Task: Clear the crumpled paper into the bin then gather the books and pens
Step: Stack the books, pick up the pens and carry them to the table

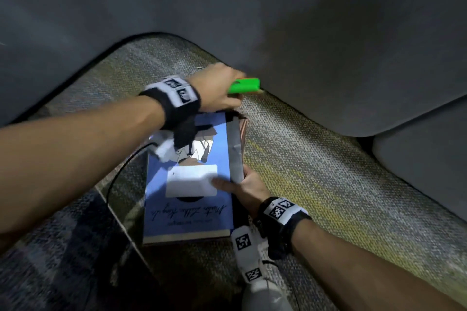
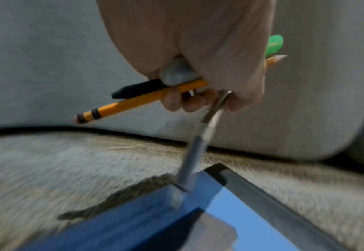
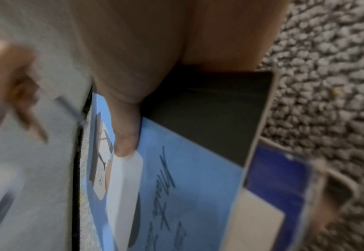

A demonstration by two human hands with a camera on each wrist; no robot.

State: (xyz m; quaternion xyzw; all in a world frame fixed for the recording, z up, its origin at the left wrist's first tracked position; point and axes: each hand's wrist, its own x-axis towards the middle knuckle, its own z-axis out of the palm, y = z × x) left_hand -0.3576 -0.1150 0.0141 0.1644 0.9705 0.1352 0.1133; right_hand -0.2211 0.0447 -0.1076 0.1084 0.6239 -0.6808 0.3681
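My left hand [image 1: 217,88] clenches a bundle: pencil [image 2: 133,100], green marker [image 1: 244,85], and a metal pen [image 2: 200,144] dangling loose, apparently tip-down on the blue book [image 1: 192,184]; it may slip free. My right hand [image 1: 249,188] pinches the book stack's edge above the carpet [image 1: 316,159]; lower books could slide out.

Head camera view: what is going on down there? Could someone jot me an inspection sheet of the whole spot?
Surface: patterned carpet.
Job's things: blue book on top of a stack; yellow pencil, green highlighter, black marker and silver pen bunched in the left hand.
Clutter: nothing seen.
Grippers: left hand grips the writing tools; right hand holds the stack's edge, thumb on the blue book's cover.
Cables: black cable beside the stack.
Surroundings: grey sofa borders the carpet.
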